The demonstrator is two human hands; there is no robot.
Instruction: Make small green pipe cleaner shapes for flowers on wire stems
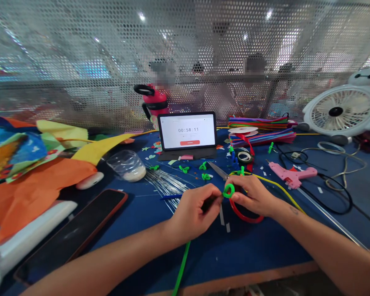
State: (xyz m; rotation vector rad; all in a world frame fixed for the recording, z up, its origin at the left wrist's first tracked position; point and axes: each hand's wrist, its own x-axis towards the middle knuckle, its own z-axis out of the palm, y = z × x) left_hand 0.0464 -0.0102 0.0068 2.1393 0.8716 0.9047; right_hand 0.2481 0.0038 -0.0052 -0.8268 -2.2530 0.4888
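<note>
Between my two hands is a green pipe cleaner [229,190] with one end curled into a small loop. My left hand [197,209] is closed on it, and what looks like its long tail hangs below toward the table's front edge. At the loop's right side, the thumb and fingers of my right hand [253,195] pinch it. Scissors [246,219] with red handles lie under my right hand, partly hidden by it. Several small twisted green pieces [206,176] rest on the blue table just beyond my hands.
A tablet [187,131] showing a timer stands at the back, beside a pink bottle [156,105]. Silver wire strands [166,183] lie left of centre, near a phone [77,230] and orange paper [46,185]. Rightward are a pink glue gun [291,174], pipe cleaner bundles [262,135] and a fan [342,109].
</note>
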